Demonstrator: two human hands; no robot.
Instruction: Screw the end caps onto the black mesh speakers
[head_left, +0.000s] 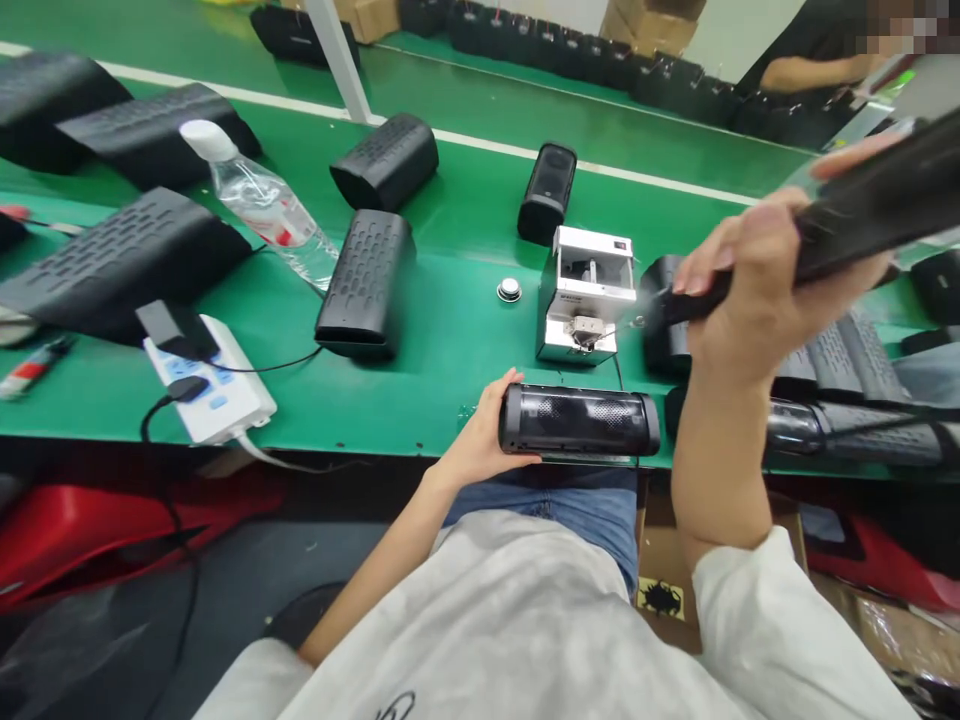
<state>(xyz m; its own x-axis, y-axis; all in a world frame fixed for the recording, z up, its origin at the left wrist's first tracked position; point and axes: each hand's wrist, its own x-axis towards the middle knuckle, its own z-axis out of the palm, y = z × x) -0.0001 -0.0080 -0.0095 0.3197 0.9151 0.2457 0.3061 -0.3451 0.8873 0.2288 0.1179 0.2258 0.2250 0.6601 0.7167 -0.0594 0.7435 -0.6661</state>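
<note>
This is probably an assembly workshop: green workbench [457, 320], many black casings [365, 280].

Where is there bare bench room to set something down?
Bare green bench shows between the white machine and the black case by the bottle, around one metal disc. Another patch separates the rear case from the rear speaker. Crowded: left, around the power strip; right of the machine, among slotted cases; in front, the left hand and held speaker.

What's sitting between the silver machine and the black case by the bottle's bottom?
A small round silver piece sits between the machine and case, in the head view.
</note>
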